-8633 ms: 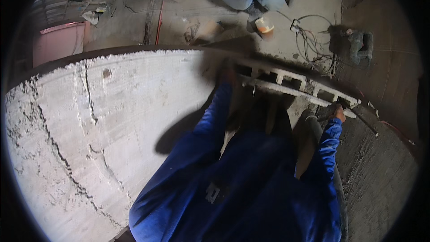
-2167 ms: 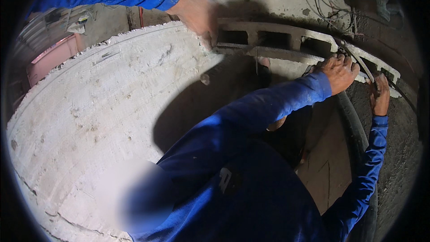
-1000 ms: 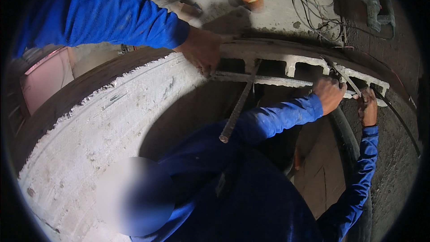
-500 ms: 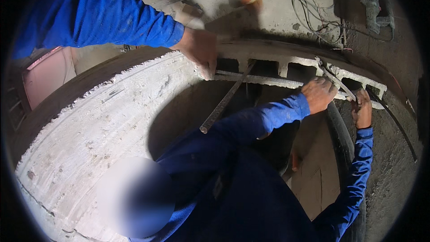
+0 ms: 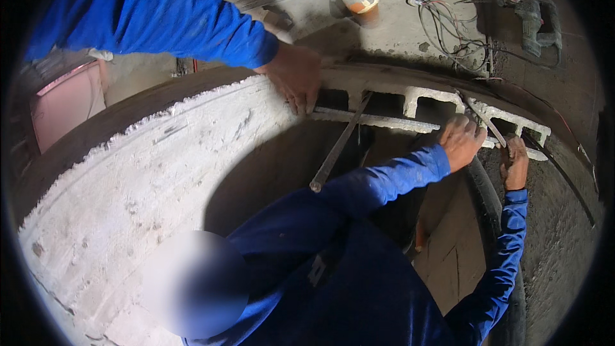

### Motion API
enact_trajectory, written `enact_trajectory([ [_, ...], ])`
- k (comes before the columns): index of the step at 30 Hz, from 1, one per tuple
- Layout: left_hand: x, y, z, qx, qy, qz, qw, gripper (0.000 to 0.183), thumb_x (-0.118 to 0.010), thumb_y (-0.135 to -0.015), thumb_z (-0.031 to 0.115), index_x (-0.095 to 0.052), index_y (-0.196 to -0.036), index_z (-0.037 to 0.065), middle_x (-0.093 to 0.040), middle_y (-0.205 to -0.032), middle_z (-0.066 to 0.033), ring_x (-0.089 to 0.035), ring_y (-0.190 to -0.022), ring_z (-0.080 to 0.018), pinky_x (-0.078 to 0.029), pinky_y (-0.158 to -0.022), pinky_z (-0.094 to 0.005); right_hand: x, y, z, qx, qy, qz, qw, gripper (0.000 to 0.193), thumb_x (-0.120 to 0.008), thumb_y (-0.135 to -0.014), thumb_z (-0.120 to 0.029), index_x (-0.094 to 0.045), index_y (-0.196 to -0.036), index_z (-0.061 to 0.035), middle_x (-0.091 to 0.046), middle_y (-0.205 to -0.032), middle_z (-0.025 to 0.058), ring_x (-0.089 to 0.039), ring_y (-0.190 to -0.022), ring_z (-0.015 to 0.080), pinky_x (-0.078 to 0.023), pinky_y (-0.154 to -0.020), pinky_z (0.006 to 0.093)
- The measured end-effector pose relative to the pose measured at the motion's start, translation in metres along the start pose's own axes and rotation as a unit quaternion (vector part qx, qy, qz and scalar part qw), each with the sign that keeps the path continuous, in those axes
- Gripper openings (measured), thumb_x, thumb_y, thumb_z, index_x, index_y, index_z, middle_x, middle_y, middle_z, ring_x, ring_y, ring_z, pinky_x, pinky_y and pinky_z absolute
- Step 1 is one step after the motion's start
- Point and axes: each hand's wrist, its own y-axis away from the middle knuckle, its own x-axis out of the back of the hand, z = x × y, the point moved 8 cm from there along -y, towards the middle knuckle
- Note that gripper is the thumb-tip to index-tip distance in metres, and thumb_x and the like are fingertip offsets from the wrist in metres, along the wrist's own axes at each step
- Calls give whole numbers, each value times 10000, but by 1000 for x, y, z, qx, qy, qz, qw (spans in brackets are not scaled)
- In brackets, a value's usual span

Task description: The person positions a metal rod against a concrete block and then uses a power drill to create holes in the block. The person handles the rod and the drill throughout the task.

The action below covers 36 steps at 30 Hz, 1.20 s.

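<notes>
Strip (image 5: 489,125), thin and grey, slants across the right part of a row of hollow blocks (image 5: 410,104), between the wearer's two hands. The right hand (image 5: 514,161) pinches its lower end between thumb and fingers. Just left of it, the left hand (image 5: 462,143) has its fingers bent and close together at the blocks' near edge; whether they grip anything, I cannot tell. Both sleeves are blue.

Another person's blue sleeve (image 5: 186,19) enters from the upper left. That co-worker's hand (image 5: 293,78) points down, fingers close together, where the pale wall (image 5: 160,179) meets the blocks' left end. A ribbed bar (image 5: 337,147) juts from one hollow, tilted toward the viewer.

Beyond the blocks are an orange bucket (image 5: 362,5), tangled cables (image 5: 442,14) and a power tool (image 5: 533,29). A dark pipe (image 5: 483,192) runs near the right forearm. A round blur covers part of the lower left.
</notes>
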Motion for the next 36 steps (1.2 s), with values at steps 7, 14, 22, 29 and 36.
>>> enact_trajectory([
  [7, 2, 1, 2, -42, 6, 31, 999, 234, -592, -748, 150, -572, -941, 19, -543, -914, -147, -560, -889, -284, -487, -745, -413, -5, 9, -22, 200, 280, 0, 939, 626, -646, -573, 73, -534, -1187, 22, -540, -1235, 232, -485, -1190, 401, -396, -1014, 400],
  [14, -5, -3, -5, -61, 52, -5, 997, 323, -611, -729, 146, -556, -1019, 12, -581, -973, -170, -623, -806, -307, -501, -670, -426, -5, -5, -37, 109, 290, -65, 949, 551, -639, -592, 61, -543, -1135, 47, -576, -1126, 235, -550, -1061, 378, -443, -916, 384],
  [22, -18, 0, -15, 9, 91, -78, 993, 352, -557, -778, 155, -553, -1108, 32, -578, -1087, -195, -641, -878, -348, -482, -762, -466, -12, -7, -83, 208, 258, -57, 942, 324, -574, -657, 93, -595, -976, 42, -620, -879, 223, -595, -806, 389, -477, -735, 381],
  [29, 12, 1, 1, 9, -15, 23, 1000, 285, -582, -733, 126, -590, -1012, 69, -572, -999, -120, -548, -974, -305, -441, -832, -449, -17, -5, -95, 180, 226, -100, 952, 203, -670, -740, -18, -611, -931, 22, -611, -880, 241, -589, -827, 426, -465, -692, 461],
  [36, 21, 2, 15, 16, -36, 119, 992, 152, -590, -694, 78, -569, -844, 80, -508, -882, -93, -495, -876, -309, -414, -772, -439, -13, 15, -91, 241, 331, 75, 909, 205, -576, -801, -107, -645, -986, -49, -594, -952, 141, -524, -894, 356, -423, -808, 443],
])
